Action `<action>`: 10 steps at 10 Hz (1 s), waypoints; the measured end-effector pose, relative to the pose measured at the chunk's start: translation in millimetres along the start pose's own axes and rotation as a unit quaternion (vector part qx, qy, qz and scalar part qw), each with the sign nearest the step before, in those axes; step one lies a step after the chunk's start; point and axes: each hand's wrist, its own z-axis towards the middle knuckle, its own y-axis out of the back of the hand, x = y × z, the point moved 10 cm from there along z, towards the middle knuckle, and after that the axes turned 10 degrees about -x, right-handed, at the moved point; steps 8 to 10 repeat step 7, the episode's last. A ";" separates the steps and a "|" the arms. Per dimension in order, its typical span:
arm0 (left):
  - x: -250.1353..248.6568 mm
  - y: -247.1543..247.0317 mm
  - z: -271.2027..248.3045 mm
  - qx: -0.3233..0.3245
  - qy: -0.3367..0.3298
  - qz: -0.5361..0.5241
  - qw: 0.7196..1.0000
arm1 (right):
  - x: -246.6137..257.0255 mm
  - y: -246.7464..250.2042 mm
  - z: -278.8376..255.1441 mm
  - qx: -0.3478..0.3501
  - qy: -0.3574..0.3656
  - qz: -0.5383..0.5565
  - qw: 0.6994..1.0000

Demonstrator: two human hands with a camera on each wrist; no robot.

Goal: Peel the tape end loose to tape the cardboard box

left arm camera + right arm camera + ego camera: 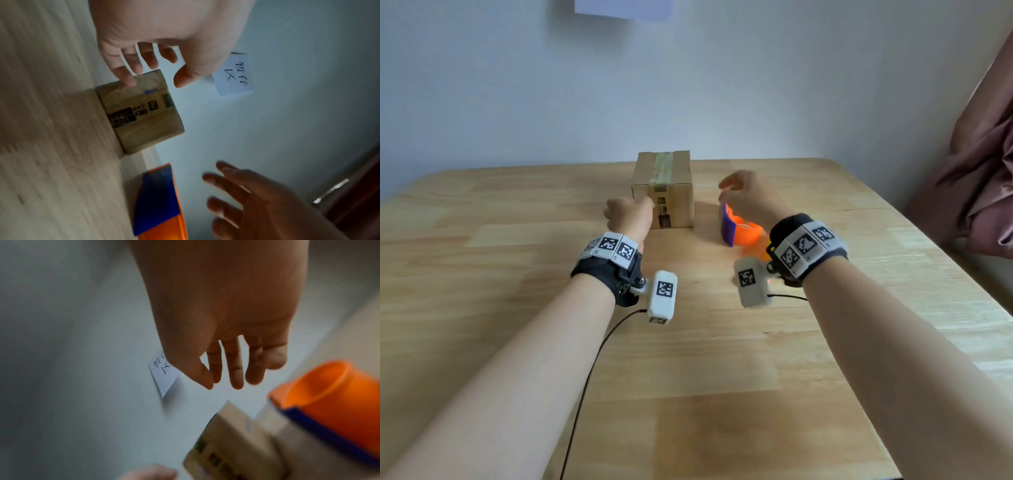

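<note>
Above the table (pixel 517 260), both hands hover empty, fingers loose, flanking the cardboard box (pixel 671 192).

Not much text is being shown clearly here: handwritten characters are being displayed on the white paper note (pixel 233 75) on the wall, the lower one reading "区". Black printed labels are being shown on the cardboard box (pixel 141 113), too blurred to read.
</note>
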 end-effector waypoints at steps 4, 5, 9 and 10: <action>13.0 -0.5 -5.4 0.102 -0.002 -0.015 0.995 | 7.8 -59.5 -36.1 0.069 -0.115 0.083 0.987; 23.1 7.2 -27.4 0.105 -0.003 0.015 0.994 | 8.3 -41.0 -57.8 0.066 -0.113 0.047 0.990; 28.1 29.9 -44.1 0.082 0.002 0.082 0.993 | 15.8 -16.7 -89.9 0.076 -0.092 -0.029 0.992; 28.1 29.9 -44.1 0.082 0.002 0.082 0.993 | 15.8 -16.7 -89.9 0.076 -0.092 -0.029 0.992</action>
